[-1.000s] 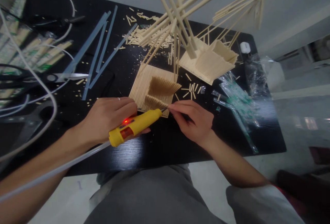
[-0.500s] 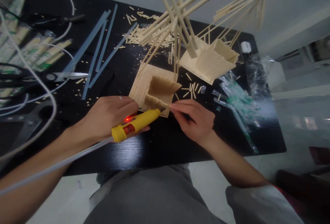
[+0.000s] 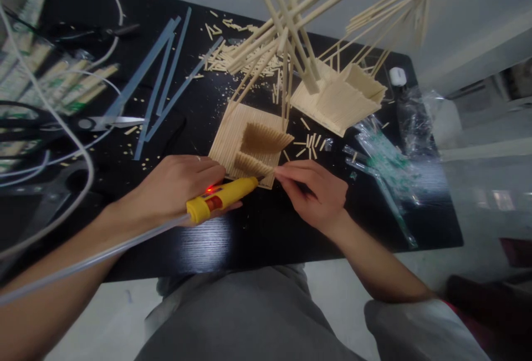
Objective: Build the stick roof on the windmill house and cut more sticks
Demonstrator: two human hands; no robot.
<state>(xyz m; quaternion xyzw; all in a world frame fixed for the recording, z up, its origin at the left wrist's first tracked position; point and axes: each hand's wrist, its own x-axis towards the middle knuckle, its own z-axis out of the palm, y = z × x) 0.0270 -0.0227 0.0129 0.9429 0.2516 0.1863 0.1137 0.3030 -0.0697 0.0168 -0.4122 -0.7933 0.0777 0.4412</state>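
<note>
My left hand [image 3: 177, 189] is closed around a yellow glue gun [image 3: 220, 199] with a red light lit and a clear glue stick trailing out its back. The nozzle points at the near edge of a flat panel of wooden sticks [image 3: 230, 133] that carries two upright fan-shaped stick pieces [image 3: 261, 142]. My right hand [image 3: 318, 194] pinches a thin stick at the panel's near right corner, right by the nozzle tip; what it holds is too small to see clearly.
A second stick model [image 3: 338, 100] lies behind on the black table [image 3: 249, 239]. Long sticks [image 3: 291, 23] hang overhead. Grey strips [image 3: 160, 81], scissors [image 3: 89, 123], white cables [image 3: 62, 128], stick offcuts [image 3: 310, 145] and plastic wrappers [image 3: 384, 167] lie around.
The glue gun has slid slightly back and lower along the panel's near edge. My right hand stays pinched at the same corner.
</note>
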